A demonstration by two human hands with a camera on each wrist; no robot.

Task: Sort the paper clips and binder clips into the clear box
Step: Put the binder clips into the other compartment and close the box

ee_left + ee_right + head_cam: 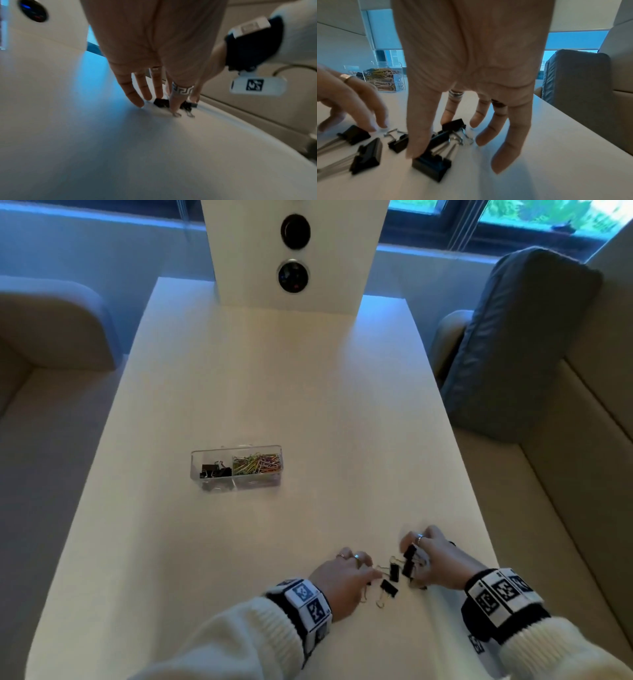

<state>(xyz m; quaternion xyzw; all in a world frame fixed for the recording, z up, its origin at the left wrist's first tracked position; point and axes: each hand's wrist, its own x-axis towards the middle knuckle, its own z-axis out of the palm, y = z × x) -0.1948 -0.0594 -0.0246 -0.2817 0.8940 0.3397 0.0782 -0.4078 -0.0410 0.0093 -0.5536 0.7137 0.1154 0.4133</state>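
**Binder clips: gathering last batch at near edge**

Box [236,468] sits mid-table [260,378], approx 10 o'clock from the hands, well apart. Long axis runs 9–3. Two compartments: 9 o'clock side holds a few black binder clips, 3 o'clock side holds coloured paper clips [257,464]. No loose paper clips seen on table, so judge that half done; binder clips remain.

Loose clips [394,573] lie in a tight cluster at 6 o'clock, near table edge, between both hands. At least five in right wrist view. Bodies black, wire handles folded flat. Axes mixed: clip nearest left hand [388,589] has handles trailing to approx 7 o'clock; next one [394,571] has handles toward 11. No common heading.

L hand [337,580]: fingers [137,93] straight, slightly spread, tips down on table at 9 o'clock side of cluster, touching or just beside a clip. No pinch seen. Prob. corralling clips so they don't skid.

R hand [433,563]: fingers [508,136] spread and arched over 3 o'clock side of cluster; thumb tip pressed on top of nearest clip body [431,165]. Other tips hover or touch near the handles; can't tell which. Not closed round anything. Reads as cage before a scoop.

Next (judgement): gather, lift, carry to box's 9 o'clock compartment. Risk: clips sliding off near edge.
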